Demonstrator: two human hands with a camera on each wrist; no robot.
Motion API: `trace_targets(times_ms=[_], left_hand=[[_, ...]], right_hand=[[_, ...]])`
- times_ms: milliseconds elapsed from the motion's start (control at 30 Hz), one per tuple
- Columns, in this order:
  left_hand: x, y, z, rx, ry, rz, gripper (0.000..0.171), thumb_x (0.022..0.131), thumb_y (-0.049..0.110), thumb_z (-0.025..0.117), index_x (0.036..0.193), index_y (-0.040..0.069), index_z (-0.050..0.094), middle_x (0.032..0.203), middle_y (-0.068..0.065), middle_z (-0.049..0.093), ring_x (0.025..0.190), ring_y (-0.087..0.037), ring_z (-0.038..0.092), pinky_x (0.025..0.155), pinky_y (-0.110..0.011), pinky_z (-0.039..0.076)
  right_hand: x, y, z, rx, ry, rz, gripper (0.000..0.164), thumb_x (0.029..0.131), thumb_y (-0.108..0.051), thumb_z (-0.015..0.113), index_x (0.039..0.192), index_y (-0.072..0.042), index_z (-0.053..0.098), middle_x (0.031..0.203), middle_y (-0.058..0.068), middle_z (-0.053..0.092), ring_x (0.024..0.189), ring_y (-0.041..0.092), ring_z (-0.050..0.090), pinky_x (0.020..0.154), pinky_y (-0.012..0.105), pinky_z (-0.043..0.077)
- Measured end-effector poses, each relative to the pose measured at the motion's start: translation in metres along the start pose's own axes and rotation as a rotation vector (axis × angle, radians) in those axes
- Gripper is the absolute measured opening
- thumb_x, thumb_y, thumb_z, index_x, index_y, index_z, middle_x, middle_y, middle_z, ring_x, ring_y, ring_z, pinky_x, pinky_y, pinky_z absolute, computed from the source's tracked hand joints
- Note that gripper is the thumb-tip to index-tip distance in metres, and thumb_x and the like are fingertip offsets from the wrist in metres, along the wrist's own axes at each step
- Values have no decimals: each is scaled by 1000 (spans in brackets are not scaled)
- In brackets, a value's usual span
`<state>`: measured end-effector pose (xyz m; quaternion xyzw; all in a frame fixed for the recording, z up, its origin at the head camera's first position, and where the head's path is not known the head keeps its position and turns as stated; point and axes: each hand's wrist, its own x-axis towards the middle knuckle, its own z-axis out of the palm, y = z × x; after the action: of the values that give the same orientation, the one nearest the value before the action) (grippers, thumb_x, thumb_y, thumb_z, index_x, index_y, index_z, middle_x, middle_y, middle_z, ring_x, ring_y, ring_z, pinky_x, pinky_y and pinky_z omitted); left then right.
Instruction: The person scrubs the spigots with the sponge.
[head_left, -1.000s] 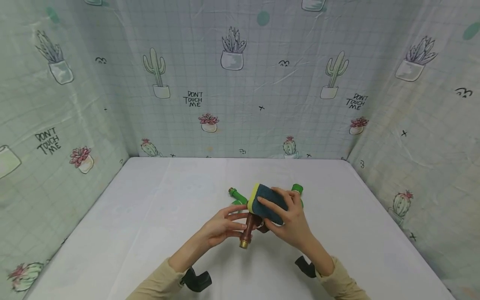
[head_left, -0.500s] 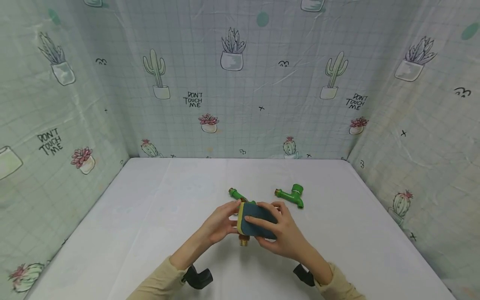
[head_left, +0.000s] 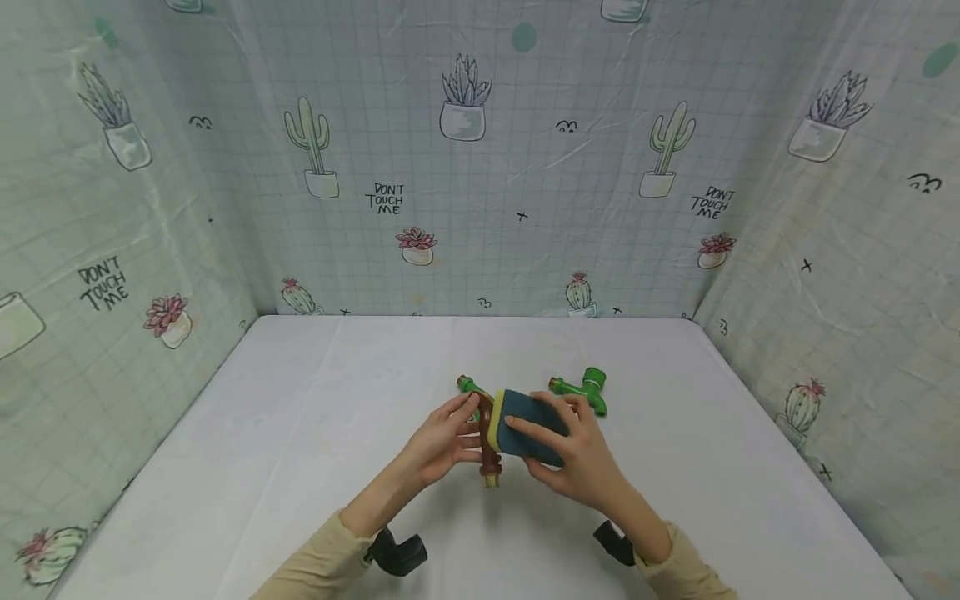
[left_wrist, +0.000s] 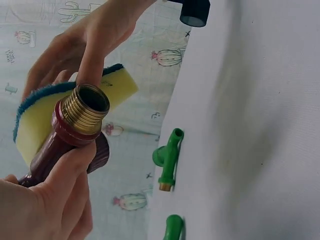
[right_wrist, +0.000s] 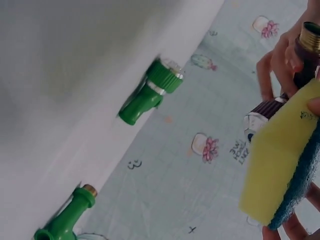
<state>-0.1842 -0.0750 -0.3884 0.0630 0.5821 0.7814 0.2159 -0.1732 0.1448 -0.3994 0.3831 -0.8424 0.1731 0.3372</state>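
Note:
My left hand (head_left: 442,446) grips a maroon faucet (head_left: 488,437) above the table, its brass threaded end (left_wrist: 86,111) pointing toward me. In the right wrist view the faucet's ribbed handle (right_wrist: 267,109) shows beside the sponge. My right hand (head_left: 588,458) holds a sponge (head_left: 531,423), with fingers spread over its dark blue scouring side. The sponge's yellow side (right_wrist: 272,155) faces the faucet and lies against or right beside it; contact is hard to tell. Part of the faucet's body is hidden by the sponge in the head view.
Two green faucets lie on the white table (head_left: 337,433) beyond the hands: one at the right (head_left: 591,388), another (head_left: 468,384) partly hidden behind the left hand. A cactus-print cloth (head_left: 480,208) encloses the back and sides. Black camera mounts (head_left: 396,557) sit at both wrists.
The sponge slid down and left across the maroon faucet, then back up and right, uncovering more of its body. The left hand keeps its hold, and the faucet has turned somewhat.

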Motion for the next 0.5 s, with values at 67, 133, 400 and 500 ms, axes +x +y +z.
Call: trace_targets(times_ms=[67,133,400,500], left_hand=[[0,0,0,2,22,13,61,92,41,43,138,6,26,121,-26,44,98,-32,59,80,-47,50],[-1,0,-1,-12,39,21,59,92,40,44,137,7,28,117,-22,47,94,-29,61,78,-46,51],[-3,0,-1,-55,55,46,59,90,31,51,138,9,24,121,-25,50,91,-25,64,78,-48,51],[-3,0,0,-65,73,51,60,89,19,54,139,10,22,121,-24,50,90,-24,64,79,-50,50]], right_hand=[[0,3,-1,-21,19,13,44,77,-36,64,120,-33,55,126,13,46,102,29,38,74,45,46],[0,6,-1,-42,34,18,40,80,-39,59,120,-32,55,126,14,46,101,30,39,75,46,44],[-1,8,-3,-70,87,13,37,85,-43,48,118,-30,57,125,17,46,101,32,38,76,48,40],[1,5,-3,-70,100,0,37,86,-44,44,118,-30,57,125,18,47,100,33,37,75,49,40]])
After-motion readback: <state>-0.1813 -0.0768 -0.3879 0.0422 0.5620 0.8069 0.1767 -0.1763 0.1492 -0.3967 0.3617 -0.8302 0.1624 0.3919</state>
